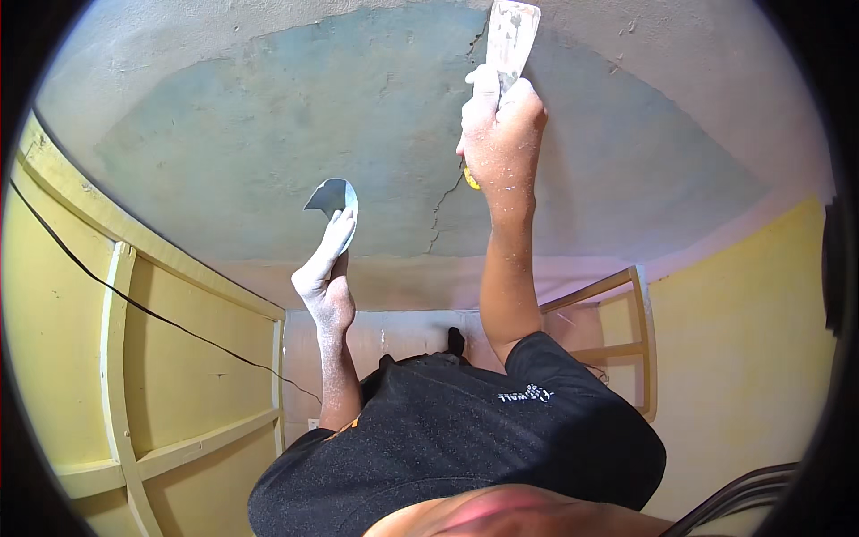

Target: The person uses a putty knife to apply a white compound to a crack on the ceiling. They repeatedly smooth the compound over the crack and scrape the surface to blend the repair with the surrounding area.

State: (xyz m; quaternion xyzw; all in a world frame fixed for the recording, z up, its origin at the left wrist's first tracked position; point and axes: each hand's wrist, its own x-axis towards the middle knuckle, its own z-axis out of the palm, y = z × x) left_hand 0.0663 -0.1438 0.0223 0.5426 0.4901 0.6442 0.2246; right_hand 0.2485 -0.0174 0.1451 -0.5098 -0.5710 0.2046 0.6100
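Note:
My right hand (506,130) is wrapped round a putty knife (513,40). Its broad blade, smeared white and grey, points up and lies over or close to the upper part of a crack; whether it touches the surface I cannot tell. The yellow butt of the handle shows below my fist. Lower and to the left, my left hand (324,273), coated in white powder, pinches a thin curved piece (335,195), dark grey inside with a pale blue edge. Its kind is unclear. Behind both hands spreads a plastered wall (268,116) with a grey-blue patch and a jagged crack (440,210).
On the left stands a yellow panelled wall (63,295) with wooden battens, crossed by a dark cable (170,320). A wooden frame (642,349) leans at the right, beside another yellow wall (743,331). Dark cables (743,497) show at the lower right.

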